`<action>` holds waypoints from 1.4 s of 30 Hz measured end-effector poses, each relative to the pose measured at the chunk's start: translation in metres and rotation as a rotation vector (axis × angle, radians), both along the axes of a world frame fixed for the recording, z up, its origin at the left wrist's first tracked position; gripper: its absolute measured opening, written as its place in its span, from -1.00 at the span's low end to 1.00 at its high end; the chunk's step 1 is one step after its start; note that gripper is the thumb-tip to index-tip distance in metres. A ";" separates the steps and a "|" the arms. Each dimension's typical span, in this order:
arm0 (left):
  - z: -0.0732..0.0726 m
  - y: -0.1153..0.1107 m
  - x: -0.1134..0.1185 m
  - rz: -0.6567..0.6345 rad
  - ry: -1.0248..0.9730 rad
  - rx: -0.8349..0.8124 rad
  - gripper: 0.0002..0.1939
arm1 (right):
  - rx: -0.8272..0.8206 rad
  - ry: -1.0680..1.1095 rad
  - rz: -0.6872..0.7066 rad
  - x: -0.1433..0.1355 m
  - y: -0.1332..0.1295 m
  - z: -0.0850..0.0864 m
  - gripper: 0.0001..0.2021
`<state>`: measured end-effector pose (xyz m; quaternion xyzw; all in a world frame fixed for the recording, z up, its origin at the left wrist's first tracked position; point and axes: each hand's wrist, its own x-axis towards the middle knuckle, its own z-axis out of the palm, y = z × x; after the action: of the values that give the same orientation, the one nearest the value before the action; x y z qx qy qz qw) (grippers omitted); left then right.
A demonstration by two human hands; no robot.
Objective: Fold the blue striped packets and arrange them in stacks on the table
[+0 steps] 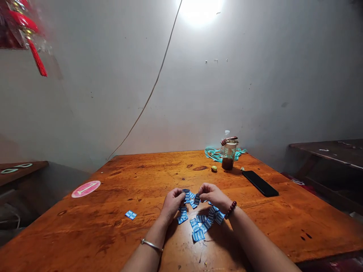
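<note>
Several small blue-and-white striped pieces (198,235) lie scattered and overlapping on the wooden table (107,226), between and below my wrists. My left hand (172,202) pinches one striped piece (186,195) between thumb and finger. Another striped piece (197,199) is pinched in my right hand (213,193), a short gap to the right of the first. More pieces lie just under and behind both hands, partly hidden by them. One blue-and-white piece (131,215) lies apart, to the left of my left forearm.
A black phone (260,183) lies at the right. Farther back stand a jar with dark liquid (228,156) and a clear bottle beside teal straps (211,153). A small yellowish item (214,169) is near the jar. A pink round sign (86,189) lies at the left edge.
</note>
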<state>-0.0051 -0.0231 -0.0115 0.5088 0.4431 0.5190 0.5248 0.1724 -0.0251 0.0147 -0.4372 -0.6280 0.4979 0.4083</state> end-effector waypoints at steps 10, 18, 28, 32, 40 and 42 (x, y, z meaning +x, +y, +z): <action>0.004 -0.003 0.003 -0.012 -0.019 -0.031 -0.84 | 0.071 0.162 -0.144 -0.030 0.008 -0.011 -0.94; 0.005 -0.008 0.007 -0.069 -0.051 -0.119 -0.80 | 0.148 0.182 -0.169 -0.033 -0.006 -0.028 -0.86; 0.005 -0.009 0.006 -0.167 -0.130 -0.178 -0.77 | -0.072 0.261 -0.158 -0.032 0.002 -0.034 -0.80; 0.005 -0.009 0.004 -0.139 -0.158 -0.214 -0.80 | -0.094 0.285 -0.161 -0.031 0.002 -0.032 -0.80; -0.002 -0.005 0.002 -0.166 -0.167 -0.192 -0.79 | -0.103 0.309 -0.157 -0.033 0.002 -0.034 -0.81; -0.003 -0.005 0.002 -0.182 -0.169 -0.185 -0.78 | -0.099 0.327 -0.162 -0.034 0.002 -0.035 -0.80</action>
<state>-0.0036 -0.0282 -0.0140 0.4508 0.3954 0.4671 0.6498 0.1386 -0.0230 -0.0205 -0.4190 -0.4908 0.5581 0.5216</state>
